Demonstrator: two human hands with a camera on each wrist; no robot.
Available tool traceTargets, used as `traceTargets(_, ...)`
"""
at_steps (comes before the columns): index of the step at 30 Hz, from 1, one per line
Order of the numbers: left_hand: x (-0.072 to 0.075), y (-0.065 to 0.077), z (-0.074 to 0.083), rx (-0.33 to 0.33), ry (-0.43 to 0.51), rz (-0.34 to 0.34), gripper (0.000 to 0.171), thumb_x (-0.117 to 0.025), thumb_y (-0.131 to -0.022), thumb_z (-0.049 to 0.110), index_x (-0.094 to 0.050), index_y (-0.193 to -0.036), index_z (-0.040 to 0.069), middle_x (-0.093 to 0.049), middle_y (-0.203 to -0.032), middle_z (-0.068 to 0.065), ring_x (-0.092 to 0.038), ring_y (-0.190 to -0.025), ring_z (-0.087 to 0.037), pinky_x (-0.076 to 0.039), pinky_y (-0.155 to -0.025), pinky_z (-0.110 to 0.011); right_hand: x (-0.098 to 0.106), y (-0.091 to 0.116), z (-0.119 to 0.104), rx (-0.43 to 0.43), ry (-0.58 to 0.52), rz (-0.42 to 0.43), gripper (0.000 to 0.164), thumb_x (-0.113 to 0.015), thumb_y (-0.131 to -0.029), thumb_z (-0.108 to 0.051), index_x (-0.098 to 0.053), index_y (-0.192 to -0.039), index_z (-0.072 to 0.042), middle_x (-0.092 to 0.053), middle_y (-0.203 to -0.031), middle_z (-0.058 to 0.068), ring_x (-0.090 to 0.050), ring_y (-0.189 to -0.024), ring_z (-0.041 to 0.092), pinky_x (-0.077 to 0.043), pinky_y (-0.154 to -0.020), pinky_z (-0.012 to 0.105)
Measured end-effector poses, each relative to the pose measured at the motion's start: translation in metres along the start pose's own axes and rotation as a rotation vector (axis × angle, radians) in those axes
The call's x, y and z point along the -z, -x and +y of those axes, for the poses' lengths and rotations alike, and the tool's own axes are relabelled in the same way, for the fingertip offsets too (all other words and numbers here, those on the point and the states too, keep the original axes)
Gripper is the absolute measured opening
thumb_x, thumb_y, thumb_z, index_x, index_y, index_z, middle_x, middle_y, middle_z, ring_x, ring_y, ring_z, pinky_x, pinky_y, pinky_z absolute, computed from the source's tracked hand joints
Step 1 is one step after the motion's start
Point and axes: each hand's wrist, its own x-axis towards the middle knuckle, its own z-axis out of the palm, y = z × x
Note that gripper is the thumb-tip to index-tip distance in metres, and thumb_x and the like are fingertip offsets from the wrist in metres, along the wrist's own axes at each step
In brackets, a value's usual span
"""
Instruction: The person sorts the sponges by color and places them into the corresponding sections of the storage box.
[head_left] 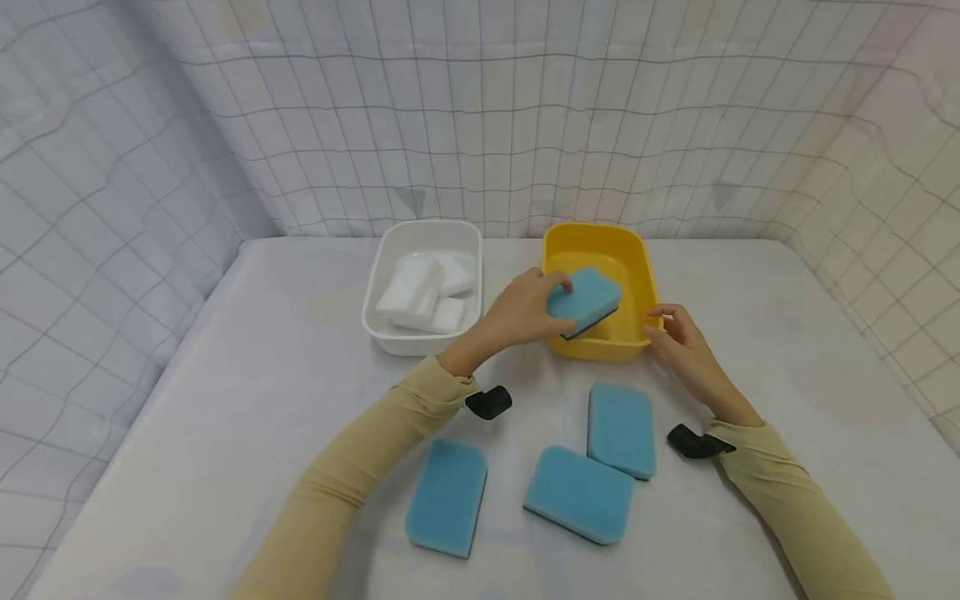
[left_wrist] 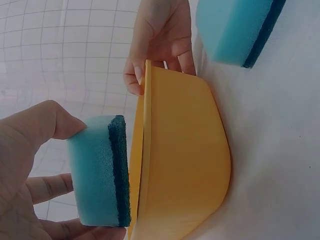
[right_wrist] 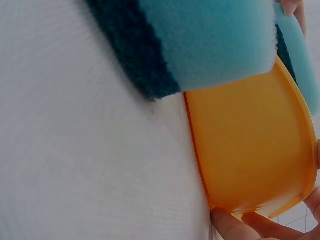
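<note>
My left hand (head_left: 522,310) pinches a blue sponge (head_left: 585,298) with a dark scouring layer on its underside, held over the near left part of a yellow tub (head_left: 642,265). In the left wrist view this sponge (left_wrist: 95,170) sits between thumb and fingers, close to the tub's rim. At the tub's near right side, my right hand (head_left: 686,354) grips the wall, thumb at the rim and fingers against the outside. Three more blue sponges lie on the table in front: one (head_left: 621,429) nearest the tub, one (head_left: 580,493) touching or almost touching it, and one (head_left: 447,497) further left.
A white tub (head_left: 370,308) stands left of the yellow one and holds several white sponge-like blocks (head_left: 411,287). Both tubs are near the far edge of the white-covered table (head_left: 262,375). A grid-patterned curtain (head_left: 480,108) hangs behind and along both sides.
</note>
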Motion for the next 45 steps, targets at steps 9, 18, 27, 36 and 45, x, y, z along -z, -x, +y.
traceTargets(9,-0.009,-0.016,0.001,0.019,-0.059,0.007,0.051,-0.065,-0.08,0.039,-0.053,-0.125,0.019,-0.051,-0.119,-0.01,-0.049,-0.099,-0.019,-0.047,-0.078,-0.031,-0.002,0.0,-0.002,0.003,-0.002,0.002,0.031,-0.045,-0.099,-0.028,-0.034,-0.124,-0.014,-0.03,-0.143,0.028,-0.049,-0.107,0.005,-0.046,-0.082,0.009)
traceTargets(18,-0.021,-0.034,0.007,0.006,-0.161,0.015,0.052,-0.062,-0.083,0.039,-0.051,-0.128,0.017,-0.05,-0.12,-0.01,-0.048,-0.098,-0.019,-0.049,-0.078,-0.031,-0.001,0.001,-0.001,0.007,-0.016,0.009,0.028,-0.045,-0.099,-0.026,-0.035,-0.123,-0.016,-0.03,-0.142,0.028,-0.049,-0.108,0.006,-0.046,-0.082,0.01)
traceTargets(27,-0.035,-0.052,0.012,0.033,-0.278,-0.03,0.047,-0.06,-0.085,0.042,-0.049,-0.124,0.017,-0.049,-0.116,-0.009,-0.047,-0.099,-0.02,-0.049,-0.072,-0.031,-0.002,0.001,0.0,-0.002,-0.037,0.028,0.021,-0.047,-0.098,-0.027,-0.039,-0.117,-0.023,-0.03,-0.141,0.027,-0.048,-0.109,0.003,-0.047,-0.082,0.01)
traceTargets(36,-0.043,-0.061,0.018,0.059,-0.363,-0.054,0.046,-0.06,-0.086,0.042,-0.05,-0.123,0.017,-0.05,-0.117,-0.009,-0.048,-0.105,-0.022,-0.051,-0.076,-0.032,-0.001,0.0,-0.001,-0.005,0.002,0.012,0.025,-0.046,-0.099,-0.029,-0.036,-0.12,-0.021,-0.028,-0.145,0.028,-0.046,-0.116,0.012,-0.047,-0.082,0.011)
traceTargets(45,-0.048,-0.065,0.018,0.103,-0.386,-0.082,0.054,-0.06,-0.088,0.04,-0.044,-0.134,0.018,-0.046,-0.126,-0.01,-0.046,-0.112,-0.023,-0.052,-0.083,-0.035,-0.001,0.0,-0.001,-0.012,0.005,0.009,0.026,-0.046,-0.099,-0.029,-0.035,-0.121,-0.021,-0.027,-0.147,0.025,-0.045,-0.118,0.013,-0.047,-0.083,0.011)
